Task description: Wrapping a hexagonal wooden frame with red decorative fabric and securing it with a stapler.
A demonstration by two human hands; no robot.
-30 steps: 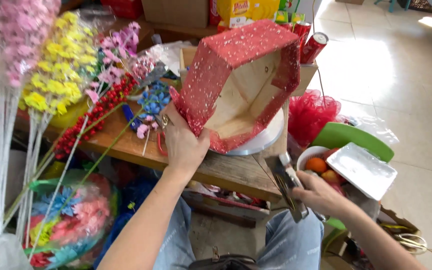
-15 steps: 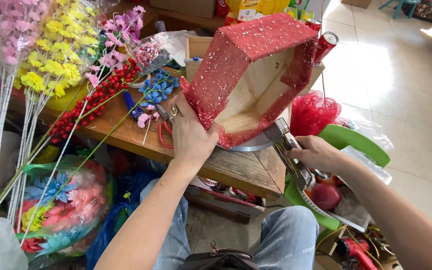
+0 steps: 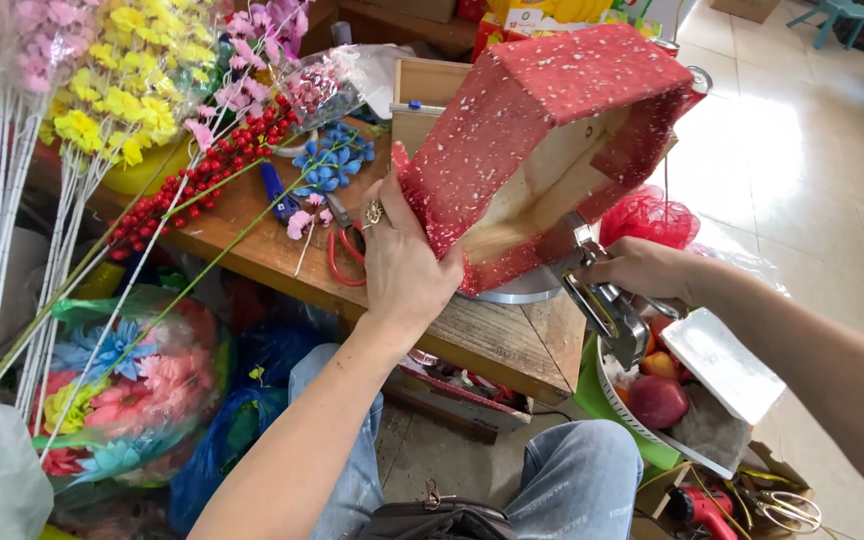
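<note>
Head view, left to right. Artificial flower stems (image 3: 102, 110) and red berry sprays (image 3: 202, 170) lie at 10 o'clock on the wooden workbench (image 3: 492, 340). Left hand (image 3: 402, 260) at centre, fingers closed on the lower edge of the red speckled fabric-covered wooden box (image 3: 552, 110), tilted open-side down at 1 o'clock. Right hand (image 3: 647, 270), at 3 o'clock, grips a metal staple gun (image 3: 602, 305); a second ago it hung lower, now its nose meets the box's bottom rim. Judgement: fabric about to be tacked.
</note>
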